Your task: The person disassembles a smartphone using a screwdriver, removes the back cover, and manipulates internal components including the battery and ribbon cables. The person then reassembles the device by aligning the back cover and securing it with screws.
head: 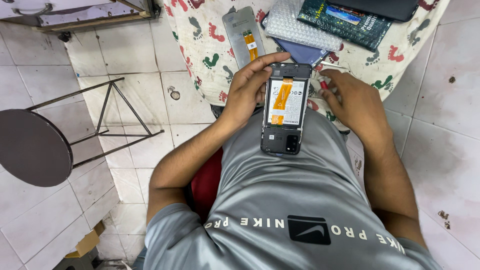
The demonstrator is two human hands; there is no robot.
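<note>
An opened smartphone with its back cover off rests on my grey shirt, showing a white battery and an orange flex cable. My left hand grips the phone's left edge, with the index finger along its top end. My right hand is beside the phone's upper right corner and pinches a small white and red tool, mostly hidden by the fingers. Both hands are at the near edge of a cloth-covered table.
On the footprint-patterned cloth lie a separate phone panel with an orange flex, a bubble-wrap pouch, a dark green printed packet and a dark device. A round dark stool with a metal frame stands on the tiled floor at left.
</note>
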